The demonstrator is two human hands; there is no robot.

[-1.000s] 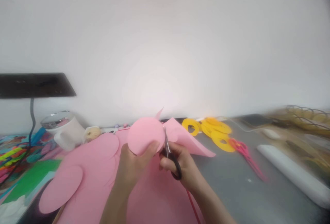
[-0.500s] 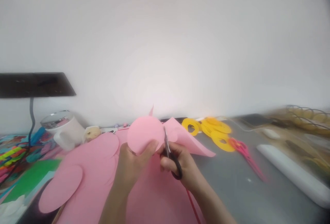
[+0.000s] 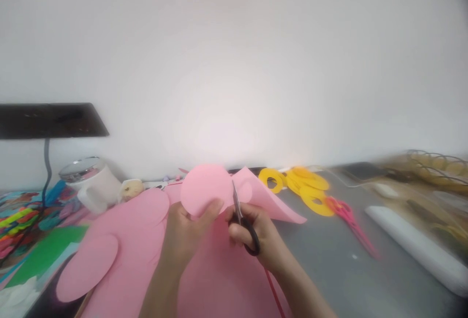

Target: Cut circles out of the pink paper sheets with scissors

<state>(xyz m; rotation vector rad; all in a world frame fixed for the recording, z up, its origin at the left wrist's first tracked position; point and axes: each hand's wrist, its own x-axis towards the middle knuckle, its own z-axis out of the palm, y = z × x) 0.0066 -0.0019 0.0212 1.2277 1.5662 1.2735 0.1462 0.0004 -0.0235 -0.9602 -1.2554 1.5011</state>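
Observation:
My left hand (image 3: 188, 232) pinches a pink paper circle (image 3: 206, 186) by its lower edge, thumb on the near face and fingers behind. In my right hand (image 3: 261, 230) is a pair of black-handled scissors (image 3: 251, 237), its fingers closed round the handles. The blades point up along the circle's right edge and look nearly closed. Just behind them rises a curled pink sheet (image 3: 268, 198). Below both hands lies more pink paper (image 3: 219, 279), and several cut pink circles (image 3: 89, 269) rest to the left.
Yellow paper rings (image 3: 316, 201) and pink scissors (image 3: 353, 225) lie on the grey mat (image 3: 321, 264) to the right, near a long white object (image 3: 413, 245). A white lidded mug (image 3: 97, 188) stands at the left, beside colourful craft pieces (image 3: 22, 225) and a green sheet (image 3: 49, 252).
The thin pink offcut sticking up behind the circle has dropped toward the left. Both hands, the circle and the scissors stay almost where they were.

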